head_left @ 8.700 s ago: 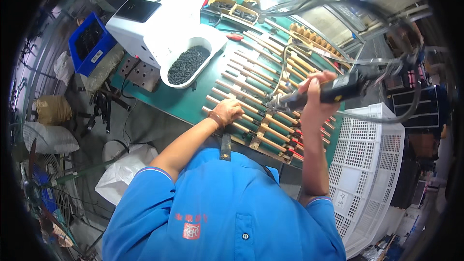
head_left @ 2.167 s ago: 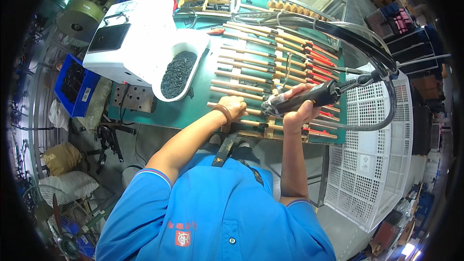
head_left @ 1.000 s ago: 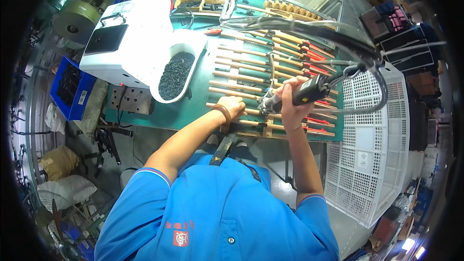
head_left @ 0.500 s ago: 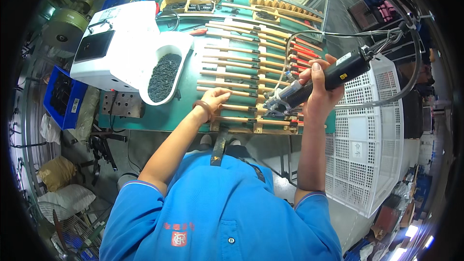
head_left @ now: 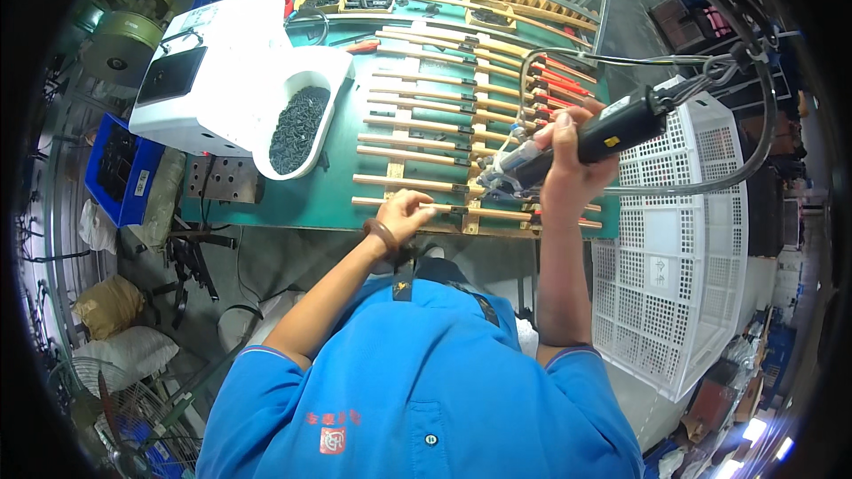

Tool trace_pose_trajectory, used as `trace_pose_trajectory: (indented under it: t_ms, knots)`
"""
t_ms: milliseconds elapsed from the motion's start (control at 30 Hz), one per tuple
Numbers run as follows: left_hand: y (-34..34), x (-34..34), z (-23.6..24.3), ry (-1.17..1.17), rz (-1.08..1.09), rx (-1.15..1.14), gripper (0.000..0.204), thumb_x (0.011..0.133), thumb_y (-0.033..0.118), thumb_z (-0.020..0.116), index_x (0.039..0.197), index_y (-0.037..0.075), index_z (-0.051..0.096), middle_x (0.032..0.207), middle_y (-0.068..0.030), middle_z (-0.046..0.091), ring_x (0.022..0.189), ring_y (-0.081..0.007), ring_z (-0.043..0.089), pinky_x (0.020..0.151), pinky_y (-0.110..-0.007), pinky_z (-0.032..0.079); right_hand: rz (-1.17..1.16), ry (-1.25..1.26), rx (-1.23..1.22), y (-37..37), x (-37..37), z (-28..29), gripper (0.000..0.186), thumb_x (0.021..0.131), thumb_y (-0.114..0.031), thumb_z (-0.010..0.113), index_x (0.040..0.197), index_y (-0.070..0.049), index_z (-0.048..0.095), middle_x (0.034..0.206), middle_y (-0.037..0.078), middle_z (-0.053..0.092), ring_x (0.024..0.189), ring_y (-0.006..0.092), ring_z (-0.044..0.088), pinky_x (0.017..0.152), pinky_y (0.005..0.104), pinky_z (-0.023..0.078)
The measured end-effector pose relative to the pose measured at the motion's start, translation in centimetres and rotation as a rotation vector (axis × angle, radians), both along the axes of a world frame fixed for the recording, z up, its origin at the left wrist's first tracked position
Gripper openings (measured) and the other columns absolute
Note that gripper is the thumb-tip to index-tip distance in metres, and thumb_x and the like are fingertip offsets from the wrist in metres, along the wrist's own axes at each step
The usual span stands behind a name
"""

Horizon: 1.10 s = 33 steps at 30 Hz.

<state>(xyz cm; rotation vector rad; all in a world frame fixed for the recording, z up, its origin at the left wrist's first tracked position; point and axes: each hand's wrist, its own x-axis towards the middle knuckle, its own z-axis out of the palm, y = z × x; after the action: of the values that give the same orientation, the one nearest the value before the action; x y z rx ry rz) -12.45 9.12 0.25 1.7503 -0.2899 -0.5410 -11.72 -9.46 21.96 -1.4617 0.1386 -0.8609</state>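
head view: right hand (head_left: 568, 155) is wrapped tight around a black powered screwdriver (head_left: 581, 142), its tip angled down over the wooden sticks (head_left: 417, 155) laid in rows on the green bench (head_left: 337, 186); left hand (head_left: 404, 213) rests with loosely curled fingers on the nearest stick, holding nothing.

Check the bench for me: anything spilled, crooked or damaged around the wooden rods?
Nothing stands out. The wooden rods lie in even parallel rows on the green bench, the dark screws stay inside their white tray, and the right hand holds the powered driver.
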Motion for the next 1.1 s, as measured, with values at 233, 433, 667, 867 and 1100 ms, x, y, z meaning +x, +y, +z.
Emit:
trace_pose_trajectory:
  t_ms: [233, 433, 667, 867, 1100]
  knots:
    - [-3.6, 0.4, -0.7, -0.69, -0.262, 0.423, 0.029, 0.067, 0.027, 0.077, 0.092, 0.016, 0.066, 0.088, -0.0071, 0.055, 0.089, -0.0269, 0.057, 0.073, -0.038, 0.049, 0.009, -0.001, 0.1, 1.9, -1.0, -4.0, 0.031, 0.083, 0.007, 0.053, 0.113, 0.003, 0.042, 0.085, 0.007, 0.057, 0.06, 0.0122, 0.057, 0.062, 0.0269, 0.05]
    - [-4.3, 0.8, -2.9, -0.702, -0.196, 0.35, 0.022, 0.065, 0.023, 0.077, 0.082, 0.014, 0.067, 0.085, -0.0056, 0.056, 0.083, -0.027, 0.058, 0.07, -0.039, 0.049, -0.005, 0.038, 0.05, 1.9, -1.9, -5.3, 0.035, 0.082, 0.009, 0.054, 0.114, 0.002, 0.04, 0.084, 0.006, 0.056, 0.062, 0.0115, 0.058, 0.058, 0.0256, 0.051]
    - [-4.5, 0.9, -1.9, -0.667, -0.208, 0.337, 0.019, 0.065, 0.019, 0.077, 0.077, 0.01, 0.065, 0.082, -0.0059, 0.058, 0.081, -0.0275, 0.058, 0.069, -0.039, 0.048, -0.014, 0.011, -0.03, 1.4, -1.5, -6.6, 0.035, 0.083, 0.011, 0.052, 0.115, 0.003, 0.039, 0.086, 0.008, 0.055, 0.062, 0.0123, 0.058, 0.059, 0.0264, 0.052]
    - [-4.4, 1.0, -2.5, -0.696, -0.207, 0.298, 0.018, 0.066, 0.019, 0.076, 0.078, 0.011, 0.066, 0.081, -0.0059, 0.057, 0.08, -0.028, 0.058, 0.069, -0.039, 0.048, -0.008, 0.002, 0.013, 2.0, -1.8, -6.8, 0.036, 0.083, 0.009, 0.052, 0.116, 0.003, 0.038, 0.086, 0.008, 0.055, 0.063, 0.0132, 0.058, 0.061, 0.027, 0.052]
    - [-4.4, 1.0, -2.7, -0.626, -0.224, 0.324, 0.018, 0.068, 0.02, 0.075, 0.081, 0.012, 0.066, 0.085, -0.0064, 0.057, 0.083, -0.0278, 0.058, 0.072, -0.039, 0.048, -0.041, -0.032, -0.018, 1.9, -1.5, -7.0, 0.041, 0.079, 0.01, 0.056, 0.116, 0.003, 0.041, 0.084, 0.007, 0.056, 0.063, 0.0114, 0.058, 0.058, 0.024, 0.051]
